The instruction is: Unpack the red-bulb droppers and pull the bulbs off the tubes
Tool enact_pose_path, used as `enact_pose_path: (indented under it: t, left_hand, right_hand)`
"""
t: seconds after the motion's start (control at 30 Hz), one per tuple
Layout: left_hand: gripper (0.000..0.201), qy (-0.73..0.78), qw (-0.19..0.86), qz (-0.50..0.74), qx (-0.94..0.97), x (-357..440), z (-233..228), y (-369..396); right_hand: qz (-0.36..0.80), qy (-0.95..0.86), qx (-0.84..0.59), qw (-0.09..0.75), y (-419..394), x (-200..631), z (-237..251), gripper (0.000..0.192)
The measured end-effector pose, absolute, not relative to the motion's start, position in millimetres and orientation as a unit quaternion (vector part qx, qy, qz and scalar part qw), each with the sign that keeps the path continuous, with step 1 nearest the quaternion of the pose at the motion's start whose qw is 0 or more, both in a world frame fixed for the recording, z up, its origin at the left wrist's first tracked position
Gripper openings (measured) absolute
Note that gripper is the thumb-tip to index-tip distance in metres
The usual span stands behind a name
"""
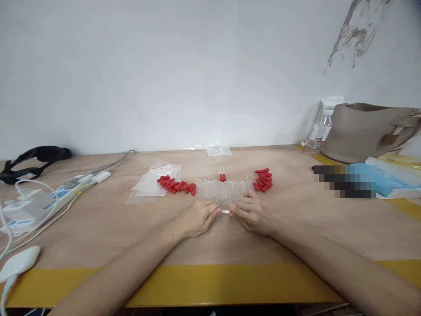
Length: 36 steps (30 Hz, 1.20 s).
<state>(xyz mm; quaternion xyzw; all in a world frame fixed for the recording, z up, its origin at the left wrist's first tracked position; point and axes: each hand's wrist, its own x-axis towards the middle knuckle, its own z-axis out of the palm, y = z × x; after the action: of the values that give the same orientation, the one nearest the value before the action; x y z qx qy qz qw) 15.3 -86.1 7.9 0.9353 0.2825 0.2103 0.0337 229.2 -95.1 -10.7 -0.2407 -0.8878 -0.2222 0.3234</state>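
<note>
Between the fingertips of both hands, held level, is a thin clear dropper tube [225, 211]. My left hand [203, 216] is closed on its left end and my right hand [252, 214] on its right end. Just beyond the hands lies a row of several clear dropper tubes [217, 189], side by side. Red rubber bulbs [179, 186] lie in a curved line to the left of the row, and more red bulbs [264, 180] are bunched on the right. Behind the row, droppers with red bulbs fitted [222, 177] point away from me.
Clear plastic bags [148, 184] lie left of the bulbs, and a small bag [219, 151] is by the wall. A power strip [62, 193] with cables and a black strap [36, 158] occupy the left. A bottle [319, 131], grey-brown bag [358, 131] and blue packet [388, 177] stand right.
</note>
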Motion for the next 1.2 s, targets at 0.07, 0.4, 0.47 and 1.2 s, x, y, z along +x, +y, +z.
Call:
enact_pose_path:
  t: [0.07,0.4,0.47,1.2]
  left_hand:
    - [0.034,0.287,0.05,0.2,0.935,14,9,-85]
    - [0.038,0.367,0.057,0.238,0.897,-8,16,-71]
    - [0.039,0.454,0.053,0.282,0.844,-26,21,-55]
    - [0.028,0.679,-0.019,0.377,0.63,-100,26,12]
  right_hand:
    - [-0.25,-0.882,-0.224,0.329,-95,230,-9,0.017]
    - [-0.255,-0.849,-0.269,0.376,-87,253,-2,0.013]
    - [-0.229,-0.805,-0.356,0.416,-79,263,0,0.014]
    - [-0.149,-0.741,-0.609,0.24,-58,256,-17,0.026]
